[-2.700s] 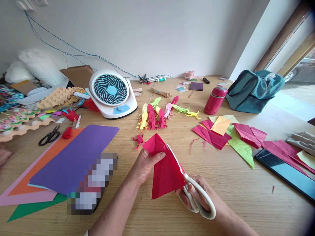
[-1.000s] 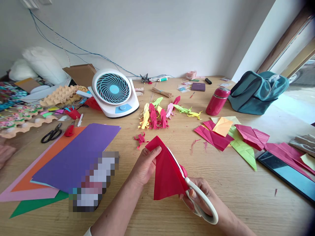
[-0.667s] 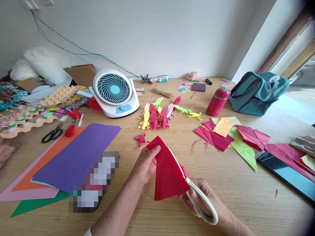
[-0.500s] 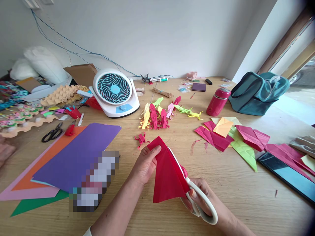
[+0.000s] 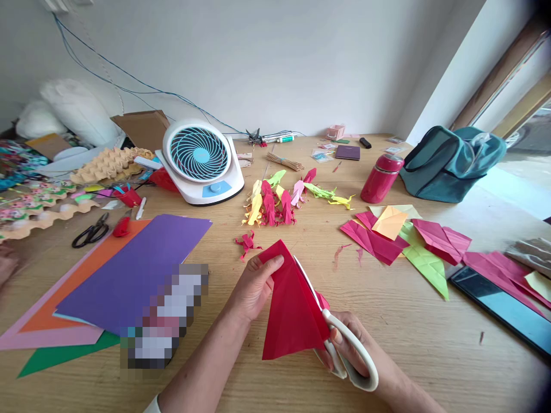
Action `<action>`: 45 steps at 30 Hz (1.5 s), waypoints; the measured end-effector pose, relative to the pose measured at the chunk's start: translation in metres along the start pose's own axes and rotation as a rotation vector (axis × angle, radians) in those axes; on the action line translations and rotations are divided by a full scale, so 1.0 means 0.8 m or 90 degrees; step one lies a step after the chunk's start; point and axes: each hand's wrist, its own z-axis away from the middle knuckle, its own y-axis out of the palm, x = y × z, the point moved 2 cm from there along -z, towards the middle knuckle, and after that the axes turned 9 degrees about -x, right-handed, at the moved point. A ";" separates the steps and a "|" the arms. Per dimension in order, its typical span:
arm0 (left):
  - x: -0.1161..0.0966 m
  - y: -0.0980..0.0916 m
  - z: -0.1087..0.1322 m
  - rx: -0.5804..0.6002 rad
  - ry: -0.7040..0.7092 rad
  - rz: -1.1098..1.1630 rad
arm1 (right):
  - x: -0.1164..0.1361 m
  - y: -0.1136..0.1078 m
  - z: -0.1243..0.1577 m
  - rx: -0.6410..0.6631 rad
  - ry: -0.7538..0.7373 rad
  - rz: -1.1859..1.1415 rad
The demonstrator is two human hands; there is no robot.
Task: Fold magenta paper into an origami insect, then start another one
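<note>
A folded sheet of red paper (image 5: 293, 315) hangs from my left hand (image 5: 258, 284), pinched near its top corner between thumb and fingers. In my right hand (image 5: 348, 335) are white-handled scissors (image 5: 355, 350), fingers through the loops. One blade lies along the paper's right edge; the other is hidden behind the sheet. Just beyond my left hand rests a small red folded paper figure (image 5: 247, 244). Farther back stands a cluster of yellow, red, pink and green folded paper figures (image 5: 269, 203).
Coloured sheets (image 5: 129, 269) lie at left beside black scissors (image 5: 91, 232) and a fan (image 5: 200, 158). Creased papers (image 5: 441, 238), a phone (image 5: 499, 298), a red flask (image 5: 381, 180) and a teal bag (image 5: 447, 166) occupy the right. Another person's hand (image 5: 6, 264) shows at the left edge.
The red paper's lower edge has swung slightly left and down. The scissors and my right hand have shifted a little left. At the far left, the other person's hand has moved toward the frame edge.
</note>
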 end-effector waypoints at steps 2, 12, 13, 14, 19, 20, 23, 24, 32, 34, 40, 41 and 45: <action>0.001 -0.001 0.000 0.013 0.002 -0.002 | -0.002 0.001 -0.001 0.000 -0.009 -0.017; 0.001 0.001 0.000 0.046 -0.001 -0.005 | -0.008 -0.001 0.000 -0.008 -0.019 -0.034; 0.001 0.001 0.001 0.044 0.000 -0.008 | -0.009 -0.001 0.000 -0.008 -0.020 -0.035; 0.001 0.001 0.001 0.041 0.003 -0.011 | -0.010 -0.001 0.000 -0.009 -0.019 -0.036; 0.000 0.003 0.002 0.030 0.008 -0.024 | -0.016 -0.001 0.000 -0.015 -0.003 -0.052; 0.000 0.003 0.002 0.032 0.006 -0.024 | -0.017 -0.002 0.000 -0.015 -0.002 -0.051; 0.000 0.004 0.002 0.035 0.003 -0.015 | -0.014 -0.001 0.000 -0.016 -0.002 -0.044; 0.000 0.004 0.002 0.034 0.001 -0.013 | -0.013 -0.001 -0.001 -0.016 -0.002 -0.042; 0.001 0.003 0.003 0.042 0.004 -0.026 | -0.012 0.000 0.001 -0.019 0.005 -0.039; 0.001 0.002 0.003 0.043 0.007 -0.029 | -0.015 -0.001 0.001 -0.022 0.006 -0.039; 0.001 0.002 0.002 0.034 0.015 -0.035 | -0.012 -0.001 0.001 -0.025 0.007 -0.028; 0.001 0.002 0.002 0.032 0.015 -0.036 | -0.011 0.000 0.000 -0.025 0.011 -0.028; 0.000 0.001 0.002 0.019 0.012 -0.048 | -0.006 0.002 -0.001 -0.021 0.023 -0.024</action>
